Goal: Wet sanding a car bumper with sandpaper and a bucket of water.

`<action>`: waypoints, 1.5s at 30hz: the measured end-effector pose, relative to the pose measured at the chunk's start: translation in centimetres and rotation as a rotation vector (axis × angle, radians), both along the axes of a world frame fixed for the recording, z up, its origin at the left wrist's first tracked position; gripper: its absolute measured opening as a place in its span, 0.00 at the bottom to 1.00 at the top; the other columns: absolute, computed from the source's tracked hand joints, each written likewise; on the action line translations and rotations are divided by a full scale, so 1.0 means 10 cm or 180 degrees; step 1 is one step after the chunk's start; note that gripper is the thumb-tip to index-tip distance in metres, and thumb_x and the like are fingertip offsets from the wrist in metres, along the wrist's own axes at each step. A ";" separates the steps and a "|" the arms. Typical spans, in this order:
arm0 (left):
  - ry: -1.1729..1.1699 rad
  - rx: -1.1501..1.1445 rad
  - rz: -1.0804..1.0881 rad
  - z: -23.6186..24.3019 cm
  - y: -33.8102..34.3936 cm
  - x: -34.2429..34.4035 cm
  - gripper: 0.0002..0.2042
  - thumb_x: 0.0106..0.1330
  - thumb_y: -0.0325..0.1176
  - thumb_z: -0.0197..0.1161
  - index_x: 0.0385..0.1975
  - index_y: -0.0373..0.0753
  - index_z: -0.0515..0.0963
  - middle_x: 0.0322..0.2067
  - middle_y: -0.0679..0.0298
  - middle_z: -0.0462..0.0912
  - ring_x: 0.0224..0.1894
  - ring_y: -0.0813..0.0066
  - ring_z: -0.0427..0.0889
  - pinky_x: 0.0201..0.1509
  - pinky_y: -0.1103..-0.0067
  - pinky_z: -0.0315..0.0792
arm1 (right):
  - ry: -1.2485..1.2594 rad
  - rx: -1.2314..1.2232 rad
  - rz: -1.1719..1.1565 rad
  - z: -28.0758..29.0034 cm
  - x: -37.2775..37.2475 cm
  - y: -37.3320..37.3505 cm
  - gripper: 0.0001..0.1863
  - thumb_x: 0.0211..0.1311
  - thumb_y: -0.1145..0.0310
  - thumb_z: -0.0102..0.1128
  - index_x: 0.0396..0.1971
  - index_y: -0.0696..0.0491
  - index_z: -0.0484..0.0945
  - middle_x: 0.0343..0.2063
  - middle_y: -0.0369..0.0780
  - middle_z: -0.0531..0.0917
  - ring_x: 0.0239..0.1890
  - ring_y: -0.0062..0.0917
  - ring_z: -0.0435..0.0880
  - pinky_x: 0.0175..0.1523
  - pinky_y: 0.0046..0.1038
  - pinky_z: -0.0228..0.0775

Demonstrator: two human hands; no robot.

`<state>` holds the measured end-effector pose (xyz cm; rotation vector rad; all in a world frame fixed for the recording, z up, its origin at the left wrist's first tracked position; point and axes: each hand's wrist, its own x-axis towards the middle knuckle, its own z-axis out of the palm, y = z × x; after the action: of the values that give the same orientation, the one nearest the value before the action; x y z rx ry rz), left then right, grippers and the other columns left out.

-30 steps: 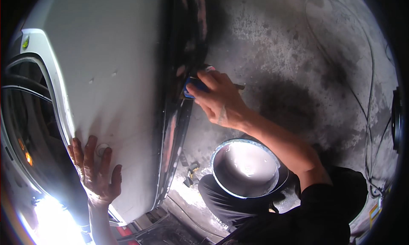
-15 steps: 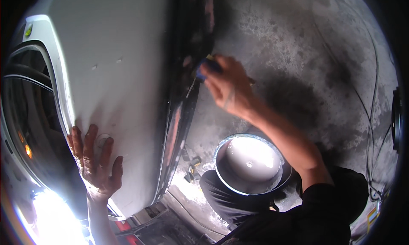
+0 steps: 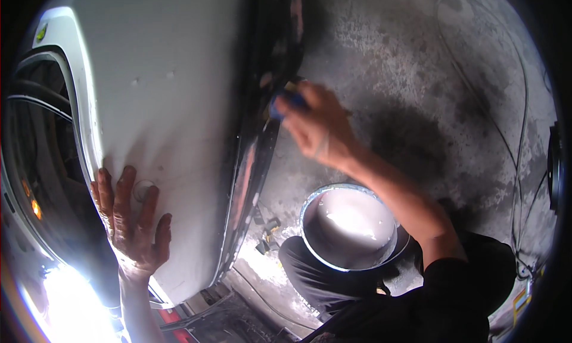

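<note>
A large pale car panel (image 3: 170,113) fills the left half, its dark lower edge (image 3: 253,98) patched with pinkish and bare spots. My left hand (image 3: 132,221) lies flat on the pale surface with its fingers spread, beside a small round mark (image 3: 143,191). Against the dark edge, my right hand (image 3: 322,125) grips a blue block (image 3: 288,102) with a bit of yellow on it. The fingers and block are slightly blurred, and the block's working face is hidden.
A round bucket (image 3: 305,238) of cloudy liquid stands by my bent leg (image 3: 307,277). Cables (image 3: 519,128) trail over the stained concrete floor (image 3: 381,57) at right. A bright lamp (image 3: 74,307) glares at lower left; a small dark object (image 3: 268,236) lies near the bucket.
My right hand and the blue block have shifted slightly down and left along the dark edge. The left hand stays on the panel; the whole view has tilted a little.
</note>
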<state>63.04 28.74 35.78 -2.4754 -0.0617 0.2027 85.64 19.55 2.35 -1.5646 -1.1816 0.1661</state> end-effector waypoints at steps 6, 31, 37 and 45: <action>0.0017 0.0027 -0.0053 -0.01 0.01 -0.02 0.25 0.69 0.33 0.65 0.67 0.45 0.76 0.75 0.47 0.71 0.81 0.29 0.59 0.78 0.29 0.57 | -0.0236 0.1055 -0.0191 0.07 -0.30 -0.04 0.20 0.66 0.68 0.71 0.56 0.54 0.82 0.50 0.50 0.78 0.52 0.46 0.80 0.51 0.47 0.75; -0.0091 0.0038 -0.0123 -0.04 0.05 -0.02 0.25 0.68 0.32 0.64 0.67 0.47 0.77 0.75 0.49 0.71 0.81 0.30 0.59 0.78 0.29 0.56 | -0.0304 0.1055 -0.0046 0.08 -0.40 -0.10 0.28 0.63 0.69 0.75 0.64 0.48 0.80 0.56 0.50 0.79 0.53 0.46 0.82 0.58 0.44 0.77; -0.0049 0.0060 -0.0091 -0.05 0.04 -0.01 0.25 0.68 0.33 0.63 0.67 0.47 0.77 0.75 0.49 0.72 0.81 0.30 0.59 0.78 0.30 0.56 | 0.0080 0.0292 -0.0140 0.00 -0.10 -0.03 0.24 0.64 0.70 0.73 0.61 0.44 0.83 0.56 0.49 0.79 0.53 0.48 0.81 0.59 0.45 0.74; -0.0074 0.0026 -0.0100 -0.05 0.04 -0.01 0.24 0.69 0.32 0.63 0.67 0.46 0.77 0.74 0.48 0.72 0.81 0.29 0.58 0.79 0.30 0.56 | -0.0181 0.0547 -0.0448 -0.10 0.17 0.09 0.20 0.61 0.68 0.74 0.53 0.53 0.84 0.47 0.48 0.78 0.49 0.44 0.79 0.51 0.45 0.74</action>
<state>62.91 29.14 35.31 -2.4692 -0.0333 0.1601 87.32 20.47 1.30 -1.5021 -1.0949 -0.0713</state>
